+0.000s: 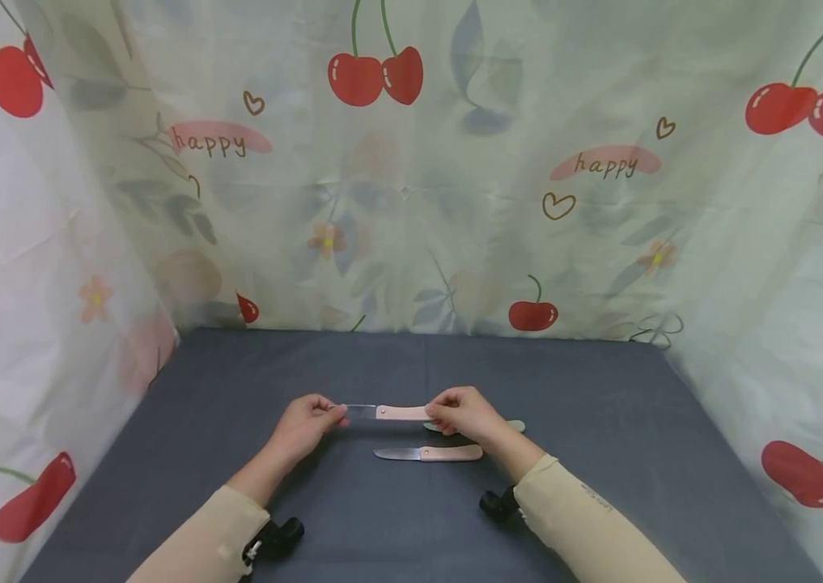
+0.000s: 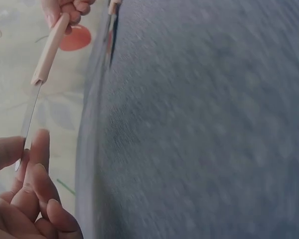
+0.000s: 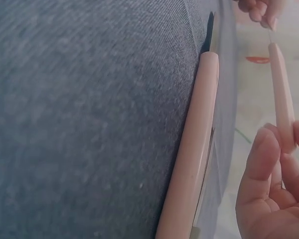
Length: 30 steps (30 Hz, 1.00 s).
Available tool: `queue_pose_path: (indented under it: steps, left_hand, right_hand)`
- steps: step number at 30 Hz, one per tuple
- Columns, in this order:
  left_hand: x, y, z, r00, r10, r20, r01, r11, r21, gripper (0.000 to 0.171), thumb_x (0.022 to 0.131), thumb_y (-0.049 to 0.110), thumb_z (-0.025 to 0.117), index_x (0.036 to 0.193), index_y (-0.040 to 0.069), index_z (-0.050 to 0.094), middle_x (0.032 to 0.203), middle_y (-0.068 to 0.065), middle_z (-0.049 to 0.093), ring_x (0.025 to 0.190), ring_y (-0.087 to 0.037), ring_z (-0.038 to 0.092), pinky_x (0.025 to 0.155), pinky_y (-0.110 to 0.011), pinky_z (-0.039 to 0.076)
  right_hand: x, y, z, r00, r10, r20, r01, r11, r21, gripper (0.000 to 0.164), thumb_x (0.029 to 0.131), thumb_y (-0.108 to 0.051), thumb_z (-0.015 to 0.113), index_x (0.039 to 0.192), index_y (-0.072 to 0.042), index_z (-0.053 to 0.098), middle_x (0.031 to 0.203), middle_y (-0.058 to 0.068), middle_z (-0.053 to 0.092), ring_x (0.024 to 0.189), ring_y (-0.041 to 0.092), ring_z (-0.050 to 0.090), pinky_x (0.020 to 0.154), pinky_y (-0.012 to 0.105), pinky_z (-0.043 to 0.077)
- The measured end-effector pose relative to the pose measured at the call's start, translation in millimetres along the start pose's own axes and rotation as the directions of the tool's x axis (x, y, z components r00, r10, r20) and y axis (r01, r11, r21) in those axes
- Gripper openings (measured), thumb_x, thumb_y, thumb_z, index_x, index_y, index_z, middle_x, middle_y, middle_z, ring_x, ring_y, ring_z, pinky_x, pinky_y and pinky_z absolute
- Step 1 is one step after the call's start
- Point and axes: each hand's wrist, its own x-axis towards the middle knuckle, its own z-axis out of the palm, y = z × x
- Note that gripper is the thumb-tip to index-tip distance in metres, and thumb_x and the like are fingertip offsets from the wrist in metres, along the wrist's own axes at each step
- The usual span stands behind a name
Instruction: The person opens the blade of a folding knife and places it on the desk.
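A small knife with a pale pink handle (image 1: 402, 413) is held level above the dark cloth, between both hands. My left hand (image 1: 307, 425) pinches its blade (image 2: 30, 117) near the tip, between thumb and fingers. At the other end, my right hand (image 1: 464, 411) pinches the butt of the handle (image 3: 282, 94). Below it on the cloth lies a second pink-handled knife (image 1: 451, 453), its blade pointing left. Behind the right hand, another knife with a pale greenish handle (image 1: 517, 425) lies partly hidden.
Dark grey cloth (image 1: 382, 526) covers the table. A pale curtain (image 1: 411, 186) printed with cherries and leaves hangs at the back and along both sides. Each wrist carries a black camera, the left one (image 1: 280, 538) and the right one (image 1: 498, 504).
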Motion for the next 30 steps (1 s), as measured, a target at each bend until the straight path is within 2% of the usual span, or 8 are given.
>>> queue_pose_path:
  steps: [9, 17, 23, 30]
  left_hand:
    - [-1.2, -7.8, -14.9, 0.999, -0.034, -0.016, 0.035, 0.992, 0.120, 0.023, 0.094, 0.023, 0.072, 0.085, 0.002, 0.065, 0.079, -0.004, 0.074, 0.067, -0.015, 0.050, 0.062, -0.030, 0.037]
    - [-2.2, -9.8, -24.7, 0.997, -0.078, -0.011, 0.078, 0.976, 0.203, 0.026, 0.094, 0.025, 0.071, 0.082, 0.003, 0.065, 0.074, -0.004, 0.073, 0.065, -0.015, 0.050, 0.061, -0.030, 0.038]
    - [-3.5, -12.2, -30.2, 0.996, -0.086, 0.003, 0.081, 0.949, 0.303, 0.029, 0.094, 0.027, 0.070, 0.079, 0.003, 0.066, 0.068, -0.001, 0.071, 0.061, -0.016, 0.048, 0.059, -0.030, 0.038]
    - [0.3, -15.0, -33.6, 0.985, -0.171, 0.032, 0.142, 0.897, 0.419, 0.035, 0.095, 0.031, 0.068, 0.068, 0.009, 0.067, 0.064, 0.000, 0.065, 0.057, -0.016, 0.045, 0.056, -0.029, 0.036]
  right_hand:
    - [7.3, -2.7, 11.5, 0.999, -0.006, 0.048, 0.007, 0.999, -0.039, 0.016, 0.095, -0.014, 0.070, 0.099, 0.001, 0.074, 0.082, 0.008, 0.072, 0.072, 0.019, 0.069, 0.066, 0.034, 0.058]
    - [14.2, -7.6, 29.3, 0.998, 0.059, 0.026, -0.056, 0.992, -0.114, 0.013, 0.093, -0.014, 0.072, 0.094, -0.001, 0.074, 0.078, 0.007, 0.071, 0.067, 0.017, 0.069, 0.062, 0.031, 0.058]
    - [16.8, -9.2, 41.3, 0.997, 0.079, 0.001, -0.077, 0.975, -0.207, 0.012, 0.094, -0.015, 0.071, 0.091, -0.004, 0.073, 0.076, 0.004, 0.069, 0.065, 0.015, 0.067, 0.060, 0.029, 0.056]
    - [17.1, -14.9, 46.2, 0.995, 0.096, -0.019, -0.097, 0.948, -0.302, 0.018, 0.093, -0.018, 0.073, 0.080, -0.006, 0.074, 0.071, 0.002, 0.069, 0.061, 0.014, 0.066, 0.058, 0.029, 0.055]
